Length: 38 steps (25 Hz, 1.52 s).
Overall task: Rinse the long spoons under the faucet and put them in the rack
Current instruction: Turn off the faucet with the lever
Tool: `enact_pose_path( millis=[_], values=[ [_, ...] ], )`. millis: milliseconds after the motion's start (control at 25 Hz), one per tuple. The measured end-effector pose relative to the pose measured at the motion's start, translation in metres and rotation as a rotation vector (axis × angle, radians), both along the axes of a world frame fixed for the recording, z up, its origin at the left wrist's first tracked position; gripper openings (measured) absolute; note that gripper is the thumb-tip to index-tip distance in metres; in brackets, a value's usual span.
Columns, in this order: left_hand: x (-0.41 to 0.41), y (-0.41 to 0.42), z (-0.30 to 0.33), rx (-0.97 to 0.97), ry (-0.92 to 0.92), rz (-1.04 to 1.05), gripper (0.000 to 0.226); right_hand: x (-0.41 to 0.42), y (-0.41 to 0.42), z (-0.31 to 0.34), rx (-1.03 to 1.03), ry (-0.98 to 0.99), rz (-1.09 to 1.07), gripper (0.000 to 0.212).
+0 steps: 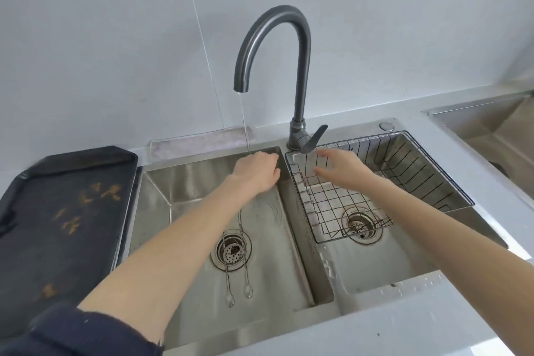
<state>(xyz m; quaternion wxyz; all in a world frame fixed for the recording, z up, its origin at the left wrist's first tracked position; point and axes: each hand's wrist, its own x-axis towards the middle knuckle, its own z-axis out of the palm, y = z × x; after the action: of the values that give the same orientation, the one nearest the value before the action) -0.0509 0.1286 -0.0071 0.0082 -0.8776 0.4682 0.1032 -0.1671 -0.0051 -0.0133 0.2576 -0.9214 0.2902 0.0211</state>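
Note:
Two long thin metal spoons (241,257) run from under my left hand (255,173) down over the drain of the left basin (199,182), with their small bowls nearest to me. My left hand is palm down with curled fingers, closed on the handle ends, just in front of the thin water stream falling from the grey gooseneck faucet (273,46). My right hand (342,169) hovers with its fingers spread over the back left corner of the black wire rack (410,170), just below the faucet lever (313,137). No spoons are in the rack.
The rack sits across the right basin (375,269), above its drain strainer (361,225). A dark tray (57,211) with orange marks lies on the counter at the left. A grey cloth (199,141) lies behind the left basin. Another sink (491,121) is at the far right.

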Motion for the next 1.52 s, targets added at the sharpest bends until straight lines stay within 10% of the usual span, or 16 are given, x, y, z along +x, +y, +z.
enact_pose_path(
  millis=[720,1520],
  values=[
    [0.050,-0.139,0.021,-0.676,0.558,0.491,0.056,0.064,-0.091,-0.012,0.166,-0.345,-0.212,0.029],
    [0.064,-0.156,0.013,-0.758,0.370,0.451,0.032,0.073,-0.103,-0.017,0.148,-0.435,-0.211,0.012]
  ],
)
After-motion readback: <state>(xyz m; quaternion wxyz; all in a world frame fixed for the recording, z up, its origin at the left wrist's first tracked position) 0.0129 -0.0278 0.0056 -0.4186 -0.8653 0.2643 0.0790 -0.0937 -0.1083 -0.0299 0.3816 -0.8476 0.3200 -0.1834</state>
